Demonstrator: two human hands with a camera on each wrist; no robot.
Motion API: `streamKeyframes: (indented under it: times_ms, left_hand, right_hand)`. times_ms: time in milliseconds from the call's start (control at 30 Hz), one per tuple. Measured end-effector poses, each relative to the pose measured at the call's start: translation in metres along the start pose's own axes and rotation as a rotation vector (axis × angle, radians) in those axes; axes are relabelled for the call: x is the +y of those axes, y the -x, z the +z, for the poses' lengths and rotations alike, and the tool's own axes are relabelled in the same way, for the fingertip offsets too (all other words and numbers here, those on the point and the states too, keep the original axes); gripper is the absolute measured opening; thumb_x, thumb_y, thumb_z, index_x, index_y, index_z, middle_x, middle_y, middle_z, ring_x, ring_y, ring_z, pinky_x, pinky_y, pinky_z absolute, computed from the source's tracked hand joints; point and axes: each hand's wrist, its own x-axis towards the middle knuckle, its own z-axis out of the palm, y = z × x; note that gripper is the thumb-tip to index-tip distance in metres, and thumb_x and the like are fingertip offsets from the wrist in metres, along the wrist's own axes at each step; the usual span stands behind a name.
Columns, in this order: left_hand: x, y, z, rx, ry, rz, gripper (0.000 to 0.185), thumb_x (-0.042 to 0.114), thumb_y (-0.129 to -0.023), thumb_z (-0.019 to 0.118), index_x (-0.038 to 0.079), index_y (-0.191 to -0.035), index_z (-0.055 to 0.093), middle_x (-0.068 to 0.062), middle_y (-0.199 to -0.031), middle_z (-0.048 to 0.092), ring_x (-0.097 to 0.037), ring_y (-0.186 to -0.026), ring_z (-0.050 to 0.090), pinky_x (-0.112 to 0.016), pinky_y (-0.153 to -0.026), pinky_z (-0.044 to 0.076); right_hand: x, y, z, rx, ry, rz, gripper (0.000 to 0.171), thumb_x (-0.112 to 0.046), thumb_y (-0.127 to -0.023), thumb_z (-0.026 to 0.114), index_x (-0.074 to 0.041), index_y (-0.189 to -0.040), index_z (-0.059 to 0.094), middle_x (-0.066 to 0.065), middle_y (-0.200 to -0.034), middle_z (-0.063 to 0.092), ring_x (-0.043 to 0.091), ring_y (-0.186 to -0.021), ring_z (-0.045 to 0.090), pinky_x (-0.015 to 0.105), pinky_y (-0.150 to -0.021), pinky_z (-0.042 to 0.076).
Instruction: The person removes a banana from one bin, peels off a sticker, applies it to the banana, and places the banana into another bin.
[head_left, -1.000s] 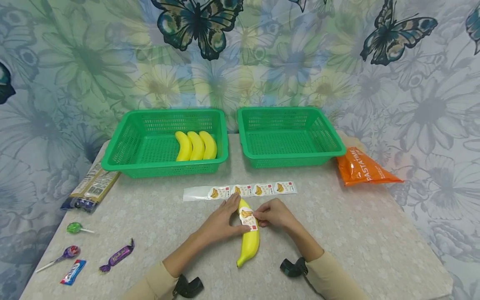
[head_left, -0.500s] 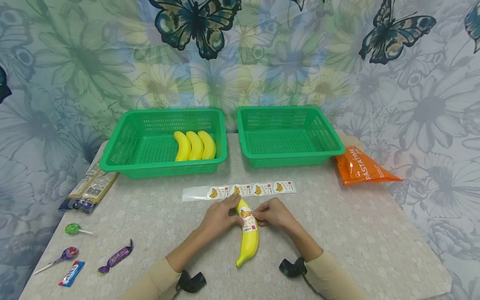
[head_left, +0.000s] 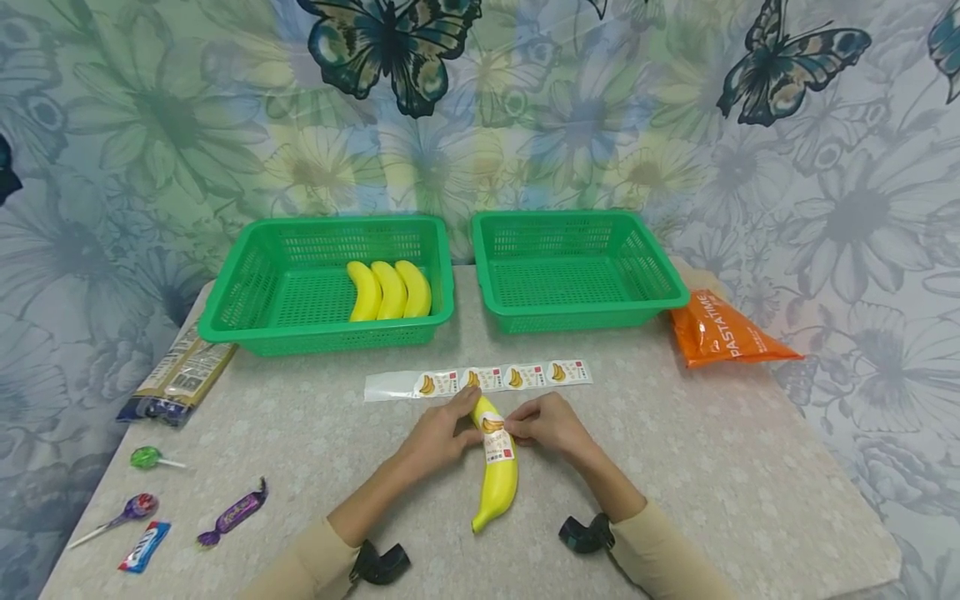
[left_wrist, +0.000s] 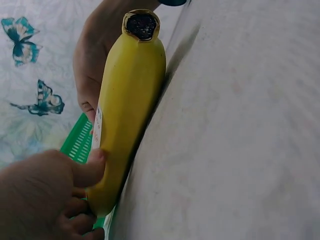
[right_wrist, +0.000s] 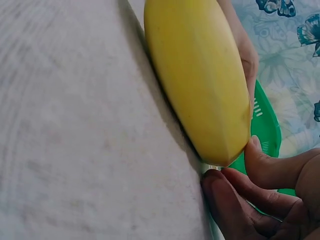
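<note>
A yellow banana [head_left: 498, 487] lies on the table, its stem toward me. Across its upper half sits a white sticker [head_left: 498, 447] with a banana picture and a red square. My left hand [head_left: 438, 435] holds the banana's far end from the left, its thumb at the sticker's edge in the left wrist view. On the other side, my right hand [head_left: 551, 425] has curled fingers, with the thumb tip against the banana by the sticker's right edge. In the right wrist view the banana [right_wrist: 200, 80] hides most of the left hand.
Beyond the hands lies a strip of stickers [head_left: 525, 377]. The left green basket [head_left: 322, 340] holds 3 bananas [head_left: 392, 292]; another green basket [head_left: 585, 318] stands beside it. An orange bag [head_left: 727, 333] is at right; a package [head_left: 183, 375], lollipops [head_left: 144, 457] and wrapped candies [head_left: 238, 512] are at left.
My left thumb has slid off the sticker's lower part, up and left to its edge, leaving more of the sticker visible. The right hand and the banana stay nearly in place.
</note>
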Motion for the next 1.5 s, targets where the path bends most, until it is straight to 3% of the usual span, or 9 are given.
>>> streamKeyframes:
  times_ms: [133, 333, 667, 1200, 1500]
  left_hand:
    - [0.001, 0.008, -0.003, -0.109, 0.101, -0.011, 0.078, 0.031, -0.092, 0.066, -0.002, -0.151, 0.027, -0.016, -0.162, 0.017, -0.030, -0.150, 0.018, -0.049, -0.121, 0.023]
    - [0.003, 0.015, -0.003, -0.168, 0.081, -0.058, 0.105, 0.053, -0.082, 0.071, -0.001, -0.154, 0.016, -0.014, -0.164, 0.005, -0.029, -0.153, 0.006, -0.049, -0.124, 0.013]
    - [0.004, 0.019, -0.003, -0.207, 0.029, -0.065, 0.116, 0.061, -0.075, 0.074, 0.003, -0.156, 0.014, -0.011, -0.165, 0.005, -0.022, -0.153, 0.008, -0.045, -0.125, 0.014]
    - [0.001, 0.019, -0.001, -0.194, 0.001, -0.071, 0.117, 0.067, -0.073, 0.072, 0.006, -0.156, 0.015, -0.007, -0.165, 0.006, -0.022, -0.153, 0.011, -0.044, -0.124, 0.019]
    - [0.002, 0.019, -0.001, -0.193, 0.018, -0.081, 0.118, 0.064, -0.072, 0.075, 0.004, -0.156, 0.017, -0.008, -0.165, 0.008, -0.023, -0.153, 0.011, -0.045, -0.124, 0.019]
  right_hand:
    - [-0.003, 0.002, -0.001, 0.029, 0.036, -0.012, 0.015, -0.014, -0.080, 0.079, -0.003, -0.091, 0.078, 0.009, -0.083, 0.076, 0.008, -0.070, 0.066, 0.021, -0.063, 0.053]
    - [-0.004, 0.005, 0.000, 0.018, 0.001, -0.037, 0.019, -0.015, -0.082, 0.078, -0.003, -0.097, 0.076, 0.011, -0.089, 0.076, 0.010, -0.075, 0.067, 0.022, -0.064, 0.055]
    - [-0.006, 0.009, 0.002, 0.008, 0.021, -0.034, 0.020, -0.018, -0.086, 0.074, -0.006, -0.102, 0.076, 0.007, -0.094, 0.076, 0.010, -0.076, 0.066, 0.024, -0.064, 0.054]
    - [-0.007, 0.023, 0.005, -0.021, 0.008, -0.024, 0.045, -0.030, -0.083, 0.077, 0.001, -0.115, 0.070, 0.007, -0.093, 0.074, 0.011, -0.073, 0.067, 0.023, -0.062, 0.054]
    - [-0.007, 0.022, 0.009, 0.031, 0.104, 0.024, 0.042, -0.037, -0.080, 0.079, -0.003, -0.104, 0.075, 0.007, -0.094, 0.076, 0.011, -0.079, 0.067, 0.024, -0.064, 0.053]
